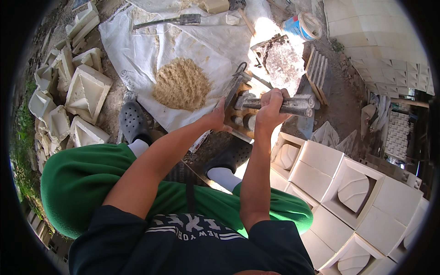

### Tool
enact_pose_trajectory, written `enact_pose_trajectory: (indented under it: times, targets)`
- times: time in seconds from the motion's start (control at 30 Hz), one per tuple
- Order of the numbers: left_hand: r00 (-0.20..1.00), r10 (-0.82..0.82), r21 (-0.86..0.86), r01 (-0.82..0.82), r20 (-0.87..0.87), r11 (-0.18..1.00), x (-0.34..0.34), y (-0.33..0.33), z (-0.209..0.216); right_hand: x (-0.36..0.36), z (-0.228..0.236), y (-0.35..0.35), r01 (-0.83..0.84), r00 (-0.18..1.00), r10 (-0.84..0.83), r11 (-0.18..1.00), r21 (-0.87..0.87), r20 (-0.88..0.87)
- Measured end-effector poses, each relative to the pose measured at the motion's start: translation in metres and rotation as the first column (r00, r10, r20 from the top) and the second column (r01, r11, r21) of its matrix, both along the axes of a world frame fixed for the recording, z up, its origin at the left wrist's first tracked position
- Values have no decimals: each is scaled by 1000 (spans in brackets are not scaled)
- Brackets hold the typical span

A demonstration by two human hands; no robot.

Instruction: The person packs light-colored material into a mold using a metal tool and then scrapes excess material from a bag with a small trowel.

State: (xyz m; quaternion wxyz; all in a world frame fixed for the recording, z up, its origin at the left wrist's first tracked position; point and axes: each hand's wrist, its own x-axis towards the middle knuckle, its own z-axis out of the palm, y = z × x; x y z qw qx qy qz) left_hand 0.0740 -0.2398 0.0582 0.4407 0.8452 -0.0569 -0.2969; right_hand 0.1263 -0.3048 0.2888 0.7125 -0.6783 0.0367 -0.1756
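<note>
Right hand: fingers wrapped round grey cylinders, likely bunched for single grip, over mould. Left hand at mould's left side, bracing it, I judge; finger closure unclear.

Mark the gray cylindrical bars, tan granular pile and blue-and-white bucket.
Gray cylindrical bars (300, 100): head view, exposed right portion.
Tan granular pile (181, 85): head view, mound's middle.
Blue-and-white bucket (294, 28): head view, side wall.

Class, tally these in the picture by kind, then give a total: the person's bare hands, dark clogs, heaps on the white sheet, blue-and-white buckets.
Left hand and right hand: 2
Dark clogs: 2
Sandy heap: 1
Blue-and-white bucket: 1
Total: 6
</note>
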Motion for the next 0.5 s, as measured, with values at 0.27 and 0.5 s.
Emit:
enact_pose_trajectory:
  times: [0.27,0.5]
  targets:
    - [980,-23,100,44,-198,994,4,-1,24,10,2,-3,25,998,-28,999,44,60]
    - [962,-55,133,93,-267,987,7,7,48,24,-5,0,-46,998,46,999,-2,-38]
